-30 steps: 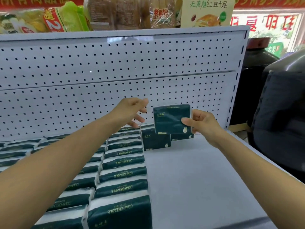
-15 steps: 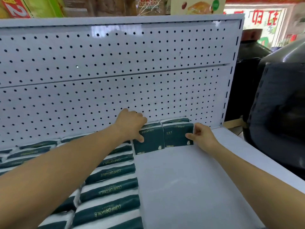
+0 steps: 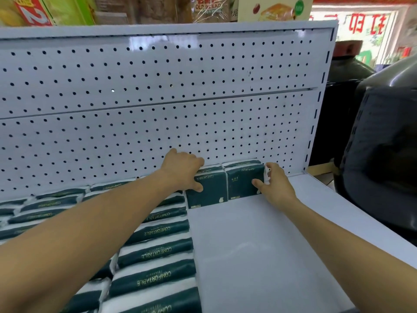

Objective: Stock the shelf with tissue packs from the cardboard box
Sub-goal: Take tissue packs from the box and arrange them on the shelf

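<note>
Both arms reach forward over a white shelf (image 3: 259,245) toward its pegboard back panel (image 3: 158,123). At the back of the shelf two dark green tissue packs stand upright side by side, touching each other, with more packs standing just behind them against the panel.

The left hand (image 3: 184,169) rests over the top of the left pack (image 3: 211,192). Its fingers curl down over the pack's top edge and its thumb lies against the front face, so it grips that pack from above. The right hand (image 3: 274,185) is at the right end of the right pack (image 3: 242,182). Its thumb presses on the front face near the lower right corner, and its fingers wrap around the pack's right side, where the clear wrapping seam sticks out. It pinches the pack between thumb and fingers.

To the left of these two packs, the shelf is filled with rows of tissue packs (image 3: 158,251) lying edge up, dark green with white bands and the word COMFORTABLE printed in gold. The rows run from the back panel to the front edge under the left forearm. The right half of the shelf surface is bare white.

Above the panel, bags of bread (image 3: 207,7) and other packaged food sit on the top ledge. To the right of the shelf stands a large dark rounded object (image 3: 383,143). The cardboard box is out of view.
</note>
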`<state>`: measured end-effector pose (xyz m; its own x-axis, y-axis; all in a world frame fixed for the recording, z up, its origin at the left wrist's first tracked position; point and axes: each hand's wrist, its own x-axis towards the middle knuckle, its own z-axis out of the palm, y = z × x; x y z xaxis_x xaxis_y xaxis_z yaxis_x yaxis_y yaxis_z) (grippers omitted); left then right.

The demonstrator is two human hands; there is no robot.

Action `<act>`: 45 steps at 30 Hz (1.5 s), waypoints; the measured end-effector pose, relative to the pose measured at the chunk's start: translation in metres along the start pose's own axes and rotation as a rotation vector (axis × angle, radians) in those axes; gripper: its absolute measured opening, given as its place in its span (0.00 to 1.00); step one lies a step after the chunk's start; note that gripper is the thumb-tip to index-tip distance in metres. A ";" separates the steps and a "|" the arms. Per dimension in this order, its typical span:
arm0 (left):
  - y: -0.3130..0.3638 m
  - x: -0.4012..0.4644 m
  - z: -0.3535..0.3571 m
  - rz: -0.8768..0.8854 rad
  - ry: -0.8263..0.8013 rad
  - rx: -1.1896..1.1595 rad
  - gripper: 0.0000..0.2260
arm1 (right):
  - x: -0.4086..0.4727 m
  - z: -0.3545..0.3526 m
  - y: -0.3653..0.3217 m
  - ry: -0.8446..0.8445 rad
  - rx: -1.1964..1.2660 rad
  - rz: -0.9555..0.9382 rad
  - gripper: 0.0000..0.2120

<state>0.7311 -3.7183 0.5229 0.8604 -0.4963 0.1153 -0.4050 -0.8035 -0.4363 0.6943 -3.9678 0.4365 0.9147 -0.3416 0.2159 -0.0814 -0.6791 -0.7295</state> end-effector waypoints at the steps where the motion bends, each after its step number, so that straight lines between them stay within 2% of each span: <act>1: -0.001 -0.005 -0.004 -0.015 0.020 -0.012 0.32 | -0.005 -0.002 -0.003 0.011 -0.071 -0.015 0.31; 5: -0.001 -0.040 -0.027 -0.057 0.194 0.043 0.34 | -0.041 -0.016 -0.021 0.126 -0.333 -0.234 0.35; 9: 0.011 -0.097 -0.055 -0.119 0.371 0.001 0.36 | -0.094 -0.038 -0.039 0.258 -0.377 -0.477 0.34; 14: 0.040 -0.187 -0.077 -0.198 0.495 -0.119 0.33 | -0.168 -0.062 -0.049 0.331 -0.346 -0.658 0.32; 16: 0.055 -0.230 -0.079 -0.237 0.568 -0.126 0.33 | -0.199 -0.069 -0.050 0.342 -0.354 -0.733 0.30; 22: 0.101 -0.371 -0.067 -0.404 0.590 -0.152 0.32 | -0.301 -0.073 -0.055 0.223 -0.327 -0.889 0.29; 25: 0.113 -0.439 -0.053 -0.476 0.547 -0.149 0.31 | -0.349 -0.062 -0.067 0.164 -0.279 -0.977 0.27; 32: 0.098 -0.572 -0.013 -0.657 0.289 -0.084 0.31 | -0.448 0.000 -0.120 -0.060 -0.256 -1.170 0.28; 40: 0.031 -0.714 0.057 -0.875 0.143 -0.078 0.29 | -0.548 0.118 -0.204 -0.297 -0.227 -1.324 0.27; 45: -0.036 -0.806 0.114 -0.974 -0.004 -0.108 0.29 | -0.612 0.216 -0.265 -0.461 -0.213 -1.339 0.26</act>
<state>0.0881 -3.2515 0.3437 0.8341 0.4014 0.3784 0.4575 -0.8866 -0.0679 0.2414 -3.4385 0.3573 0.3900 0.8318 0.3950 0.9104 -0.4127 -0.0300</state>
